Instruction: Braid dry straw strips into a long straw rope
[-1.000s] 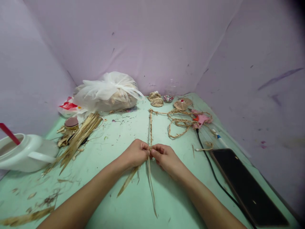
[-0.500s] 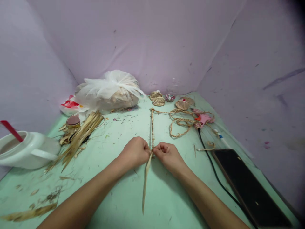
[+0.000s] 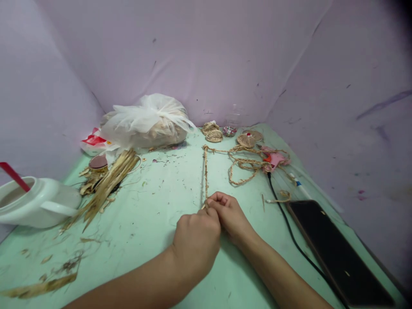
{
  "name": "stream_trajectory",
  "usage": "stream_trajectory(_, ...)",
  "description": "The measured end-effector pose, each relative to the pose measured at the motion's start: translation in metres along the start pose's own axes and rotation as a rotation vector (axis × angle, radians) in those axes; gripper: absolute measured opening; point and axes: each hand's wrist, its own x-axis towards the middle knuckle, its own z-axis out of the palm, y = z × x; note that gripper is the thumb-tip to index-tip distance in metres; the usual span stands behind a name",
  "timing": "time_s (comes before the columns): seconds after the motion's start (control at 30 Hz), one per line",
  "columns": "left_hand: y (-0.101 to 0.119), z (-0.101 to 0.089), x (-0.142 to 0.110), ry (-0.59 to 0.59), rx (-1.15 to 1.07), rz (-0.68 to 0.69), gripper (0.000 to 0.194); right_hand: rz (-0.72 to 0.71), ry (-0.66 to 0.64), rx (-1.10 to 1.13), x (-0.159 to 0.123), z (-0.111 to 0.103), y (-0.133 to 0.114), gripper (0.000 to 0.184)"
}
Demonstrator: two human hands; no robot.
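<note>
A thin twisted cord of dried plant fibre (image 3: 206, 176) runs straight toward me from a bend at the back of the table. At its near end my right hand (image 3: 227, 212) pinches it between thumb and fingers. My left hand (image 3: 198, 240) is closed just in front, its fingertips against the right ones, on the fibre strip at the cord's end. Most of that strip is hidden by the left hand. From the bend, more cord (image 3: 243, 165) trails right in loose loops.
On the left lie a bundle of dry fibre strips (image 3: 112, 184), a white mug-like pot (image 3: 48, 201) and a tied plastic bag (image 3: 151, 122). Woven discs (image 3: 214, 136) stand at the back. On the right are a pink glue gun (image 3: 275, 161), its black cable (image 3: 289, 231) and a phone (image 3: 337, 253).
My left hand has moved right and toward me, turning over the strip's end, which hung visible before. My right hand keeps its pinch at nearly the same spot.
</note>
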Motion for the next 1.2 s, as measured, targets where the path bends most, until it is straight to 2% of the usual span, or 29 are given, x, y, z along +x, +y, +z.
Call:
stream_trajectory(0.1,0.002,0.011,-0.005,0.032,0.126,0.069,0.036,0.031,0.014,0.076,-0.001,0.002,0.001,0.016)
stream_trajectory(0.2,-0.001,0.002,-0.008,0.004,0.101,0.121,0.033,0.036,0.011,0.066,0.0,0.001,0.001,0.017)
stream_trajectory(0.27,-0.008,-0.014,-0.003,0.025,-0.005,0.075,0.023,0.034,0.001,0.043,0.0,0.0,0.0,0.015)
stream_trajectory(0.37,-0.023,-0.038,0.015,0.136,-0.348,-0.126,0.02,0.028,-0.026,0.02,0.001,-0.001,-0.002,0.014)
stream_trajectory(0.4,-0.028,-0.042,0.022,0.051,-0.534,-0.198,0.023,0.025,-0.033,0.015,0.001,-0.002,-0.002,0.014)
stream_trajectory(0.43,-0.032,-0.043,0.029,-0.085,-0.718,-0.259,0.026,0.021,-0.04,0.013,0.001,-0.002,-0.002,0.014)
stream_trajectory(0.5,-0.038,-0.038,0.039,-0.342,-1.031,-0.292,0.023,0.016,-0.062,0.018,0.002,-0.002,-0.001,0.015)
stream_trajectory(0.53,-0.04,-0.033,0.043,-0.418,-1.123,-0.284,0.018,0.008,-0.077,0.015,0.003,-0.003,0.0,0.015)
stream_trajectory(0.57,-0.042,-0.028,0.045,-0.444,-1.163,-0.271,0.014,-0.005,-0.094,-0.005,0.004,-0.004,0.0,0.015)
stream_trajectory(0.67,-0.046,-0.019,0.048,-0.395,-1.076,-0.284,0.015,-0.08,-0.148,-0.176,0.007,-0.011,-0.002,0.017)
stream_trajectory(0.73,-0.048,-0.016,0.049,-0.371,-1.021,-0.292,0.015,-0.184,-0.166,-0.344,0.007,-0.016,-0.004,0.015)
stream_trajectory(0.83,-0.05,-0.016,0.051,-0.35,-1.005,-0.232,0.011,-0.357,-0.157,-0.564,0.007,-0.022,-0.007,0.015)
stream_trajectory(0.9,-0.051,-0.016,0.051,-0.35,-0.996,-0.18,0.01,-0.418,-0.155,-0.649,0.005,-0.023,-0.009,0.015)
stream_trajectory(1.03,-0.051,-0.015,0.051,-0.358,-1.013,-0.13,0.015,-0.457,-0.175,-0.702,0.004,-0.024,-0.011,0.014)
stream_trajectory(1.13,-0.049,-0.011,0.051,-0.28,-0.999,-0.072,0.014,-0.448,-0.167,-0.765,0.002,-0.025,-0.013,0.015)
stream_trajectory(1.2,-0.049,-0.006,0.051,-0.22,-0.978,-0.045,0.014,-0.424,-0.108,-0.847,-0.001,-0.025,-0.016,0.015)
